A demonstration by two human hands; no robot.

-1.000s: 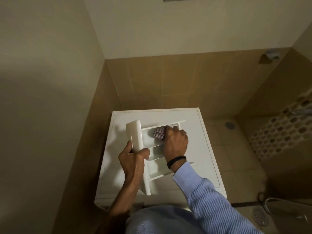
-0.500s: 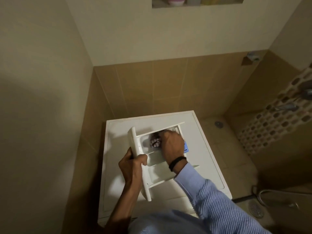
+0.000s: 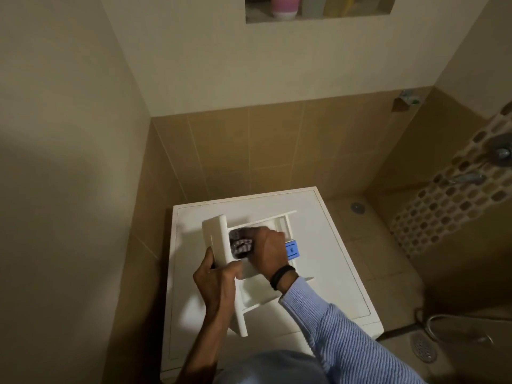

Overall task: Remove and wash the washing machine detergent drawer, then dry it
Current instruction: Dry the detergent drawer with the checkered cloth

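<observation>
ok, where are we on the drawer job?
Done: detergent drawer is out, held over the washing machine top. Washing presumably done too, though nothing here proves it. In hand: left hand grips the front panel, right hand presses a cloth into the compartment beside it. Left: the nearer compartments and blue insert; whether they are dry cannot be seen.

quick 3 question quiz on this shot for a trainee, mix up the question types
1. True or false: the drawer is slotted into the front of the washing machine.
2. Which hand grips the drawer's front panel? A) left hand B) right hand C) neither
3. Fill in: the right hand presses a ____ into a drawer compartment.
Key: 1 false, it is out, over the machine's top; 2 A; 3 cloth.
</observation>
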